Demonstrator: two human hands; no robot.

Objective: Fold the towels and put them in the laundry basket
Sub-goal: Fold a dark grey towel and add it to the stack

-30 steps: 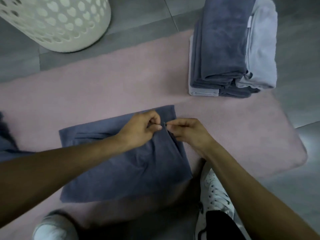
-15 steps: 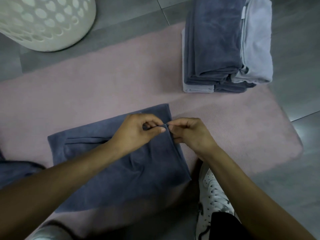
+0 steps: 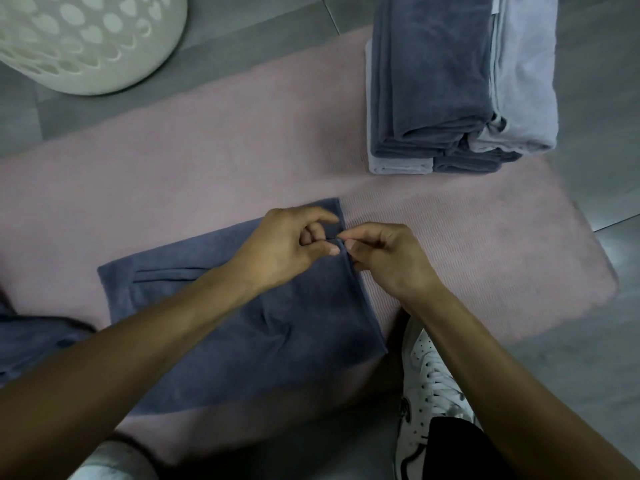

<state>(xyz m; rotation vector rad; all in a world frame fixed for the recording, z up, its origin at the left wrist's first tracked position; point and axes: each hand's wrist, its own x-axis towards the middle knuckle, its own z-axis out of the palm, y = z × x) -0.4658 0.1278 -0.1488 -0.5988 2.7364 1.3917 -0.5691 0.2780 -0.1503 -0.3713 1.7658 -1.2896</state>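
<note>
Setting: grey tiled floor [image 3: 277, 26], with a pale pink mat [image 3: 214, 161] laid across it as the working surface.

Item 1, dark blue towel [image 3: 249, 327]: lies flat on the mat, directly in front of the person, already folded at least once; a seam ridge runs along its left part. Its right edge is the point of work.

Item 2, left hand [image 3: 287, 244]: grip pressed together, thumb and fingers pinching the towel's right edge near the far corner.

Item 3, right hand [image 3: 384, 258]: grip likewise pinching that same edge, fingertips just beside those of the left hand.

Item 4, stack of folded towels [image 3: 450, 84]: dark blue and pale lilac pieces, on the mat's far right, well apart from the hands.

Item 5, white laundry basket [image 3: 83, 43]: perforated, on the floor at far left; its inside is not in view.

Item 6, white sneaker [image 3: 429, 386]: at the mat's near edge.

Step in hand, as judged: squaring the layers of the edge before a further fold. Next move likely calls for spreading both grips along the edge, then carrying it leftwards across the towel, layers held aligned.
</note>
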